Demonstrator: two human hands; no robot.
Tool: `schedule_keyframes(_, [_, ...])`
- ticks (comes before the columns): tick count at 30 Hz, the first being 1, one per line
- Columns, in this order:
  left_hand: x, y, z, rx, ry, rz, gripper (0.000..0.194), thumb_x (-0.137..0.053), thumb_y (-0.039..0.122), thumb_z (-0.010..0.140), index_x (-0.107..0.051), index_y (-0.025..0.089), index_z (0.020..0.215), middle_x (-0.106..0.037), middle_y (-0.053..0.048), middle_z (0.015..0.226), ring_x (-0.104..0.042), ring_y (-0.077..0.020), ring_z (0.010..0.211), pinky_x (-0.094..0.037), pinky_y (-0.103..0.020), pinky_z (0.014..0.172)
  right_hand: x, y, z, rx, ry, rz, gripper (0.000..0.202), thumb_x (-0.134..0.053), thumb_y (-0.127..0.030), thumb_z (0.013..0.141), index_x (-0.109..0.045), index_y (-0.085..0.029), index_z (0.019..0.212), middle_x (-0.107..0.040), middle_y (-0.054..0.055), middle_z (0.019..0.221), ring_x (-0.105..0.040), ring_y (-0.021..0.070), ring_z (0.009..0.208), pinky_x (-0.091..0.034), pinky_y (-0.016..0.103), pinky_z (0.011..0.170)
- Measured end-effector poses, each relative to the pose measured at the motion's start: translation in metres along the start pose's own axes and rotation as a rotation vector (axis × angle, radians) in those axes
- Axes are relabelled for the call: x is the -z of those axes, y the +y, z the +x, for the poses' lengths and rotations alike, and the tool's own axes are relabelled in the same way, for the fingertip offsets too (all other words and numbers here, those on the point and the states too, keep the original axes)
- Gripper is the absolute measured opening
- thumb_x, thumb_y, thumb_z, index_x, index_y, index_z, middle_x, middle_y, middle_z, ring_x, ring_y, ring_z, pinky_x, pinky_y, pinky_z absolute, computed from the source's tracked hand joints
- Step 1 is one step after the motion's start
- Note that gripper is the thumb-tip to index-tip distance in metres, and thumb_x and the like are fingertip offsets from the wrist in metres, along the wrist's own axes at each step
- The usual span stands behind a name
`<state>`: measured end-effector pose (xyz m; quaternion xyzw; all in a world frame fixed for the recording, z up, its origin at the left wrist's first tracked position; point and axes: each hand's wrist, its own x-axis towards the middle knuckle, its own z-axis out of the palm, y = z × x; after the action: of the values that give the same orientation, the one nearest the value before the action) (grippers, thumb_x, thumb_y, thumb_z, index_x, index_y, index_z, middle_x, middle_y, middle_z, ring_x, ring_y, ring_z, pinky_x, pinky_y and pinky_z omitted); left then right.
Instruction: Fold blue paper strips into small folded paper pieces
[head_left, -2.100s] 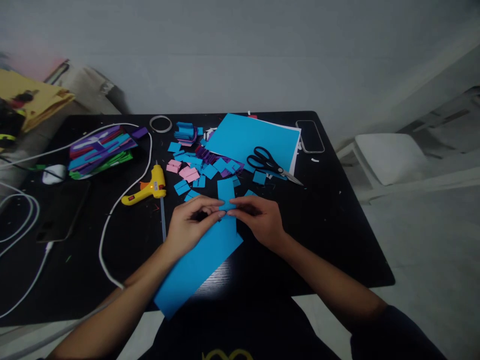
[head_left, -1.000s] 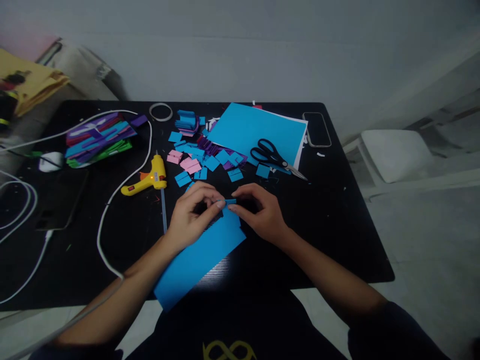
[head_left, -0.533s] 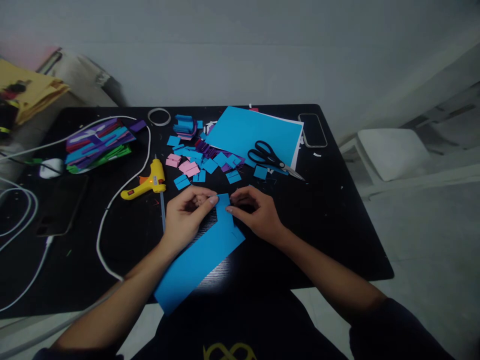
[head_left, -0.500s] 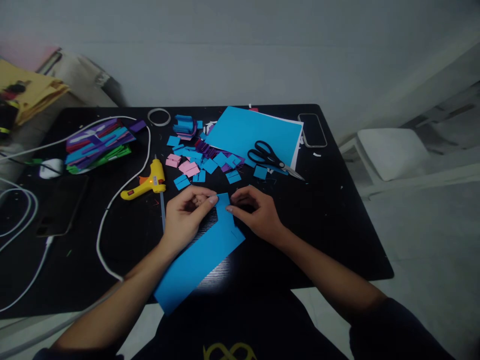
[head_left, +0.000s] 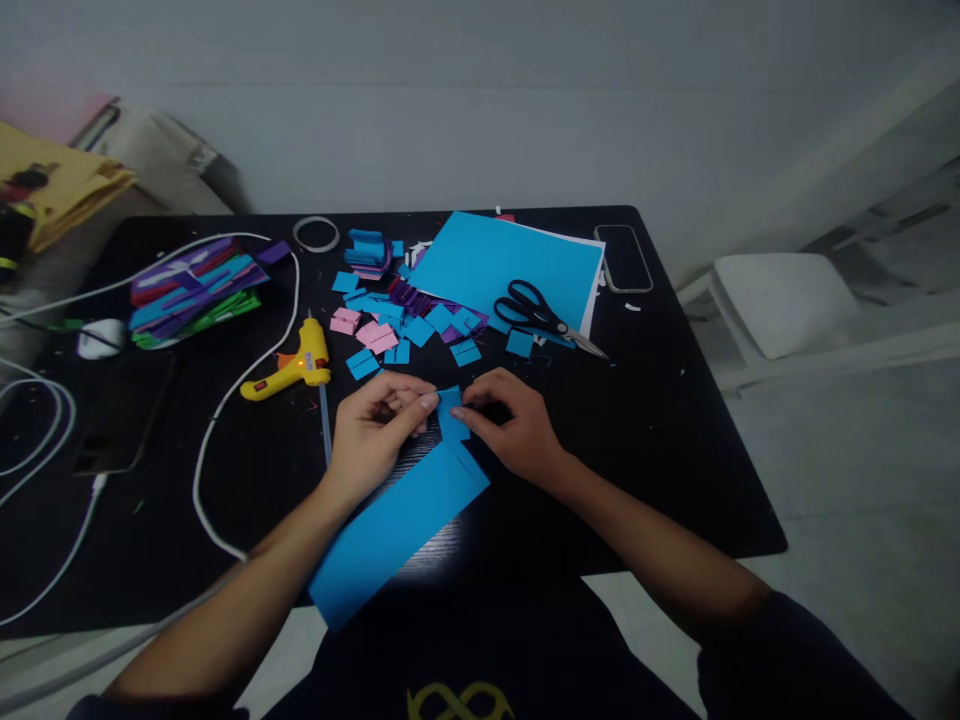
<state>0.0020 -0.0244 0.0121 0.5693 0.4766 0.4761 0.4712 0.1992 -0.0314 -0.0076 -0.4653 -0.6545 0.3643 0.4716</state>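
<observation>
A small blue paper strip (head_left: 453, 415) stands between my two hands near the middle of the table. My left hand (head_left: 379, 425) pinches its upper left corner between thumb and fingers. On the opposite edge, my right hand (head_left: 510, 418) grips the same strip with thumb and fingertips. Below it a larger blue paper sheet (head_left: 397, 530) lies slantwise on the table, reaching over the front edge. Just beyond my hands are scattered blue paper squares (head_left: 418, 330), many with a crease or slit line, and some pink paper pieces (head_left: 377, 336).
A yellow glue gun (head_left: 296, 365) lies left of my hands, beside a white cable (head_left: 202, 450). Black-handled scissors (head_left: 547, 320) rest on a blue sheet (head_left: 510, 255) at the back. A phone (head_left: 624, 258) is at back right; a colourful paper bundle (head_left: 195, 290) is at left.
The strip between my hands has shortened in view, its upper end appearing bent or folded over. Both hands stay almost in place, and the large sheet lies where it was.
</observation>
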Motion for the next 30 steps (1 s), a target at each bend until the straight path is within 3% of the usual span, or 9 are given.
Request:
schedule_keyframes(4, [0.001, 0.002, -0.001, -0.011, -0.025, -0.05, 0.018, -0.083, 0.034, 0.084, -0.076, 0.018, 0.091, -0.072, -0.001, 0.068, -0.066, -0.0123, 0.058, -0.055, -0.023, 0.057, 0.001, -0.004, -0.001, 0.063, 0.061, -0.014, 0.01, -0.075, -0.029, 0.091, -0.069, -0.023, 0.086, -0.07, 0.004, 0.09, -0.068, 0.0196, 0.088, -0.056, 0.035, 0.083])
schedule_keyframes(9, [0.001, 0.007, -0.003, -0.015, -0.066, -0.067, 0.018, -0.083, 0.035, 0.084, -0.077, 0.019, 0.089, -0.075, -0.003, 0.074, -0.071, -0.0142, 0.063, -0.058, -0.024, 0.06, 0.001, -0.006, -0.005, -0.025, 0.116, 0.08, 0.004, -0.071, -0.027, 0.092, -0.07, -0.024, 0.095, -0.075, 0.003, 0.093, -0.071, 0.0185, 0.083, -0.06, 0.033, 0.08])
schedule_keyframes(19, [-0.005, 0.002, 0.001, 0.012, -0.059, -0.112, 0.029, -0.089, 0.027, 0.077, -0.07, 0.019, 0.097, -0.068, 0.002, 0.074, -0.064, -0.0105, 0.063, -0.055, -0.022, 0.063, 0.003, -0.008, -0.004, -0.069, 0.074, 0.173, 0.012, -0.067, -0.025, 0.092, -0.077, -0.024, 0.097, -0.079, 0.004, 0.095, -0.074, 0.0189, 0.082, -0.061, 0.033, 0.074])
schedule_keyframes(25, [0.0, -0.006, -0.001, -0.161, -0.085, 0.108, 0.023, -0.085, 0.021, 0.081, -0.069, 0.021, 0.098, -0.068, 0.003, 0.08, -0.063, -0.0098, 0.068, -0.053, -0.021, 0.065, 0.006, -0.009, -0.005, -0.038, 0.055, 0.173, 0.016, -0.064, -0.024, 0.094, -0.079, -0.023, 0.1, -0.08, 0.004, 0.093, -0.076, 0.0189, 0.078, -0.062, 0.031, 0.071])
schedule_keyframes(30, [0.005, -0.009, 0.0, -0.365, -0.114, 0.332, 0.014, -0.08, 0.017, 0.087, -0.067, 0.021, 0.092, -0.067, 0.0, 0.089, -0.064, -0.012, 0.077, -0.053, -0.025, 0.072, 0.003, -0.012, -0.004, -0.032, 0.038, 0.265, 0.013, -0.074, -0.024, 0.091, -0.077, -0.024, 0.104, -0.082, 0.004, 0.101, -0.08, 0.0197, 0.094, -0.065, 0.031, 0.086])
